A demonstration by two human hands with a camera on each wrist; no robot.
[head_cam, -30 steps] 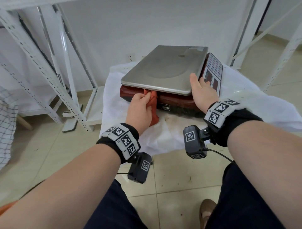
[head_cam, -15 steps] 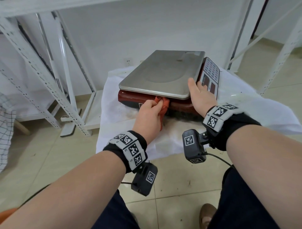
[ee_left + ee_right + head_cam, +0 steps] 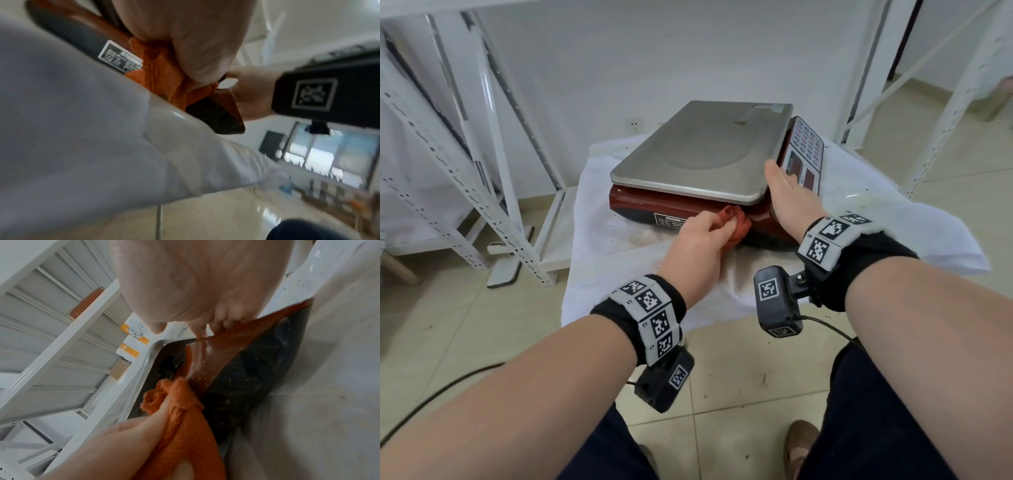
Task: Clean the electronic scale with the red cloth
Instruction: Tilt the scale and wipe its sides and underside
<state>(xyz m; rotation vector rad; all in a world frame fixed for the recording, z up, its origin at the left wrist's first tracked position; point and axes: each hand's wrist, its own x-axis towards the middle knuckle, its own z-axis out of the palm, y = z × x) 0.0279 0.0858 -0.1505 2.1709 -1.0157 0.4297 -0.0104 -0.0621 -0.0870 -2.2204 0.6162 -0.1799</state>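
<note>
The electronic scale point(image 3: 705, 154) has a steel platter, a dark red body and a keypad panel point(image 3: 804, 154) on its right side. It sits on a white-covered table point(image 3: 613, 274). My left hand point(image 3: 702, 236) grips the bunched red cloth point(image 3: 738, 222) and presses it against the body's near side, under the platter near the right corner. My right hand point(image 3: 787, 195) holds that corner, with the thumb along the platter edge and the fingers point(image 3: 222, 321) curled on the red body's edge. In the left wrist view the cloth point(image 3: 162, 73) lies beside the rating label point(image 3: 121, 60).
White metal shelving frames stand to the left point(image 3: 465, 171) and to the right point(image 3: 945, 120) of the table. A wall with a socket point(image 3: 635, 125) is close behind. A black cable point(image 3: 431, 397) runs over the tiled floor beside my legs.
My left hand has slid the red cloth rightward along the scale's near side, from the left part to the right corner. The right hand has kept its hold.
</note>
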